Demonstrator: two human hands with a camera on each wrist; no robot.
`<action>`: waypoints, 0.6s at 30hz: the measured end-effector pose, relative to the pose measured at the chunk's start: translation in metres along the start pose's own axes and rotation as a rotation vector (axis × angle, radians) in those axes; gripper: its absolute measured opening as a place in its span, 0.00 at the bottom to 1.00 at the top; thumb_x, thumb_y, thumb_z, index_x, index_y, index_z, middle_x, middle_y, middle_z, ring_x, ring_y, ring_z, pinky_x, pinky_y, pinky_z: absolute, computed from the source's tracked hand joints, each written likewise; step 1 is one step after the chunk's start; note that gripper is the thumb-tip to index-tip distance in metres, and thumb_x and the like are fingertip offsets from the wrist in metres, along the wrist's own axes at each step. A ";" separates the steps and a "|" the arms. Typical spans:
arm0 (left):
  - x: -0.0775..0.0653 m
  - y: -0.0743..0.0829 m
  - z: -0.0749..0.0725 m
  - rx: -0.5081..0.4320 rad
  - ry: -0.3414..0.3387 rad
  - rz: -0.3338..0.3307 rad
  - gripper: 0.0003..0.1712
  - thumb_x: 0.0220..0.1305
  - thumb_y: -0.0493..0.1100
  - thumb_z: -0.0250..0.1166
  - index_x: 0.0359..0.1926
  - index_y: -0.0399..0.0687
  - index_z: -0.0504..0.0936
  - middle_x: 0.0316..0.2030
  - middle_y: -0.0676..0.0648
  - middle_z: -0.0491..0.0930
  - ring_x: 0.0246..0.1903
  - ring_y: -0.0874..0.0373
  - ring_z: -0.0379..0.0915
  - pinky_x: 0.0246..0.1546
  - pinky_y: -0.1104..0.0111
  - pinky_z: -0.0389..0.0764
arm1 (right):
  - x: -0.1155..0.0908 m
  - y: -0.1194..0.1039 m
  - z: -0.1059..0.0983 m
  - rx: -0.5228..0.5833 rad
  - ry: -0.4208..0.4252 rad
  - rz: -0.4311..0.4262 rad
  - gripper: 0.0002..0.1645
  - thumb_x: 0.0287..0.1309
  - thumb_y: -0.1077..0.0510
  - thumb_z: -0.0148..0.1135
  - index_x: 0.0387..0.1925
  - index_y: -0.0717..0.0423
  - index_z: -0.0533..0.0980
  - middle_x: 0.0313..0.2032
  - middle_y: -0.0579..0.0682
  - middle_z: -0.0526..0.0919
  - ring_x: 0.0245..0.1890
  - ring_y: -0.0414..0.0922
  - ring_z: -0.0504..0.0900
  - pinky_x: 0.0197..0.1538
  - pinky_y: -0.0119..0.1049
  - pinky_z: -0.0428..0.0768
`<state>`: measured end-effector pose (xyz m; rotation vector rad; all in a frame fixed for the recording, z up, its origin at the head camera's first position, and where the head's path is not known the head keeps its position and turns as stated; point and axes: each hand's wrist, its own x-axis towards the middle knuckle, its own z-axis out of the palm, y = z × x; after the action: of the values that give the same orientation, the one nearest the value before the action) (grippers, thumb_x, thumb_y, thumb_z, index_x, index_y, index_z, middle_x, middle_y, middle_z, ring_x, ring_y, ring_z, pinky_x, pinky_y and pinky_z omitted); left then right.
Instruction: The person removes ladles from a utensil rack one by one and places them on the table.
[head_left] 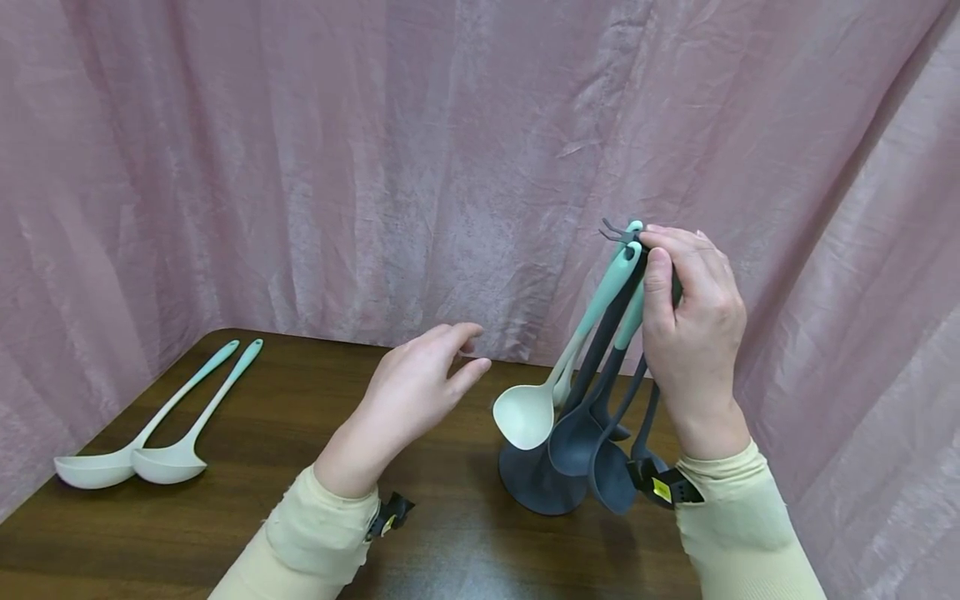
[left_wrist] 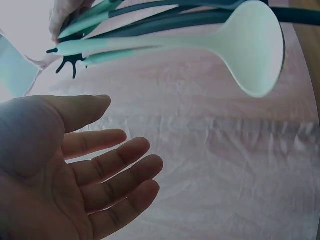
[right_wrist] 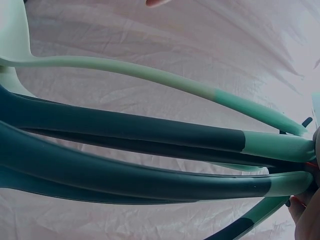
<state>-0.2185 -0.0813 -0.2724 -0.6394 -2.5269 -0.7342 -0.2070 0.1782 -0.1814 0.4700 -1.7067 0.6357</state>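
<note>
From my seat, the curtain [head_left: 300, 150] behind everything reads as thin pink cloth, crinkled all over, with a faint satin sheen where light catches the folds. The table [head_left: 300, 433] looks like dark wood with visible grain and a semi-gloss varnish that throws back a pale glare near the front edge. I take the two pale ladles [head_left: 135, 462] lying on it for smooth matt plastic or silicone. The hanging spoons [head_left: 577, 417] share that finish: matt, smooth, cream or dark grey, with mint handle ends. The stand [head_left: 536, 483] is dark matt plastic. My sleeves [head_left: 315, 533] are a soft, cream knitted fabric.
</note>
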 end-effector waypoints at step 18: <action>0.014 0.042 0.023 -0.127 -0.004 0.085 0.23 0.68 0.54 0.67 0.61 0.59 0.79 0.48 0.59 0.82 0.46 0.64 0.81 0.39 0.64 0.79 | 0.000 -0.001 -0.003 0.006 0.000 -0.001 0.17 0.73 0.57 0.52 0.48 0.60 0.85 0.49 0.52 0.86 0.55 0.51 0.80 0.68 0.44 0.66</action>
<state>-0.2130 -0.0317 -0.2670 -0.7859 -2.4544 -0.8690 -0.2040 0.1793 -0.1803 0.4758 -1.7052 0.6400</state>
